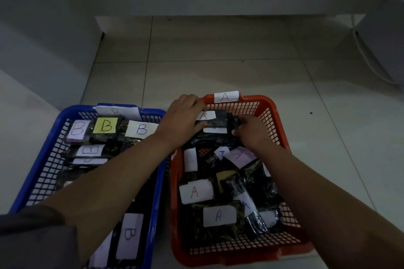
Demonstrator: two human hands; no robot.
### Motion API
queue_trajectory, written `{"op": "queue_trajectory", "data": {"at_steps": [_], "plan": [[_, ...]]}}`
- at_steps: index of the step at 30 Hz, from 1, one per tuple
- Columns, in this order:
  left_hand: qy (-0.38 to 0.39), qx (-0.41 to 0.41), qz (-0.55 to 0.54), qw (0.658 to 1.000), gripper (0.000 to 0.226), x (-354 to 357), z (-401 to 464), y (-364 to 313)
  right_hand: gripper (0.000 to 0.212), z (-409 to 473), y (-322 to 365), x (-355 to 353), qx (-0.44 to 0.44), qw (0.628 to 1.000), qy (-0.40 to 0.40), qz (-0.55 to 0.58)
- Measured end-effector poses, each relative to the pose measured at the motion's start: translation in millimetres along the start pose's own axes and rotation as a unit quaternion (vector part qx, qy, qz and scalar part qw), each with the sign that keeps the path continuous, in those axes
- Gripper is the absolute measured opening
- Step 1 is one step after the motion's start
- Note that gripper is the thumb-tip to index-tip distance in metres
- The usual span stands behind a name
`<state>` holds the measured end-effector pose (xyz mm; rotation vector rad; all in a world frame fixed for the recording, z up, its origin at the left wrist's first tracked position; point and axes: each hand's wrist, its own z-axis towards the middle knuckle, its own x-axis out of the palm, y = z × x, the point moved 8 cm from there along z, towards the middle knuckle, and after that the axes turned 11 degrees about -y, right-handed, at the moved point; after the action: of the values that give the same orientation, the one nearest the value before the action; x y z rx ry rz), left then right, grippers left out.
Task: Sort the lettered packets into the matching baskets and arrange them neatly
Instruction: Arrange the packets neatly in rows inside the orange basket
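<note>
An orange basket (272, 120) tagged A sits on the right, a blue basket (47, 146) tagged B on the left. Both hold several dark packets with lettered paper labels. My left hand (182, 119) reaches across into the far end of the orange basket and grips the left end of a dark A packet (218, 119). My right hand (251, 130) grips the right end of the same packet. Beneath it lies another A packet, mostly hidden. Loose A packets (196, 192) lie jumbled in the near half. B packets (106, 130) stand in a row at the blue basket's far end.
Both baskets rest side by side on a pale tiled floor (218, 61). A white shelf or bench edge (218, 4) runs across the back. A white cable (369, 65) hangs at the right. A pale wall or cabinet (43, 39) stands at the left.
</note>
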<state>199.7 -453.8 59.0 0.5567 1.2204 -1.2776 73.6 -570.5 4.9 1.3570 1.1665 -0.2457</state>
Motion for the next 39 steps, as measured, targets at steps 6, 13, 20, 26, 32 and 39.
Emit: {"op": "queue_trajectory", "data": {"at_steps": [6,13,20,26,32,39], "plan": [[0.122,0.087,-0.031,0.988,0.017,2.2,-29.5,-26.5,0.024,-9.3,8.2,-16.5,-0.065,0.996,-0.060,0.010],[0.083,0.092,0.048,0.991,0.026,-13.7,-42.6,-12.8,0.021,-72.3,44.3,9.1,-0.313,0.946,0.069,-0.047],[0.104,0.098,0.078,0.987,0.043,-4.6,-31.8,-21.9,0.030,-63.2,13.8,2.8,-0.330,0.907,0.107,-0.237],[0.170,0.010,0.083,0.982,0.100,24.4,-24.3,-19.6,0.052,-71.8,-8.2,-13.8,-0.330,0.912,0.119,-0.214],[0.202,-0.017,0.104,0.974,0.105,41.6,-2.3,-17.6,0.053,-72.0,-15.3,-15.4,-0.318,0.925,0.124,-0.168],[0.232,-0.054,0.049,0.970,0.084,40.9,8.7,-10.8,0.024,-53.2,-1.0,-30.9,-0.183,0.977,0.111,0.007]]}}
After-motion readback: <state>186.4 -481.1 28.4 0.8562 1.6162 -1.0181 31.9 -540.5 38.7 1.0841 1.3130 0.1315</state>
